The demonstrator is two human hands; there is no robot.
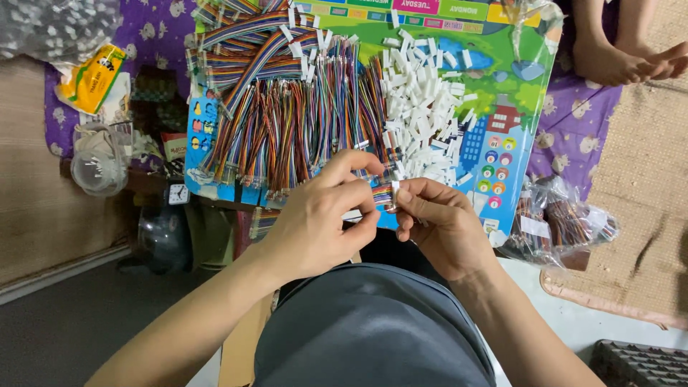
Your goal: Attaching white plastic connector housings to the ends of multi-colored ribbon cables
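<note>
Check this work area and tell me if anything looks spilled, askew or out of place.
The white plastic connectors lie in a loose scattered heap on the colourful board, some strayed onto the multicoloured wire bundles. Both hands, left hand and right hand, pinch one small wire piece. Nothing looks damaged.

Both forearms bare, entering from lower frame, converging toward centre. Left forearm rises from lower left, angled up and right. Left hand [315,222] back-up, knuckles toward camera, index finger arched high, thumb and remaining fingers curled inward, tips pinched at right edge of hand. Right forearm rises from lower right, angled up and left. Right hand [441,229] curled, fingers folded, thumb and index tips pressed together in tight grip. Fingertips of both hands meet, nearly touching, between hands. Wrists level, well apart.
</note>
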